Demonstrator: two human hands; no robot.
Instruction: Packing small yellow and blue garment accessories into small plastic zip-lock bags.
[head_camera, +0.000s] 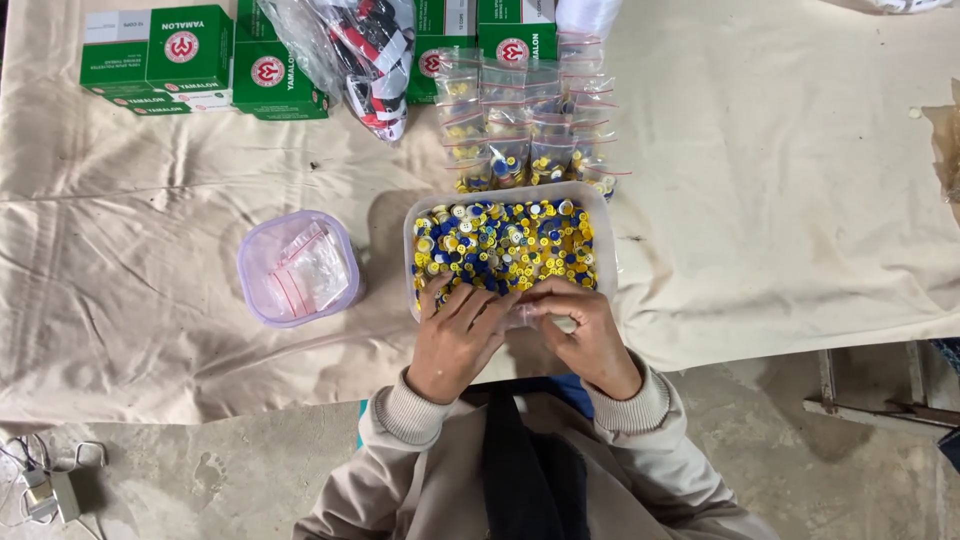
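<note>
A clear rectangular tub (598, 205) full of yellow, blue and white buttons (505, 245) sits on the cloth-covered table in front of me. My left hand (456, 338) rests at the tub's near edge, fingers reaching into the buttons. My right hand (585, 330) is beside it, fingers curled at the same edge, pinching what looks like a small clear bag; the bag is mostly hidden. Rows of small filled zip bags (530, 120) with red seals lie just behind the tub.
A purple-tinted tub (252, 262) holding empty zip bags stands to the left. Green boxes (160, 50) and a plastic bag of red, black and white items (370, 55) lie at the far edge. The beige cloth (780, 200) ends near my body; concrete floor lies below.
</note>
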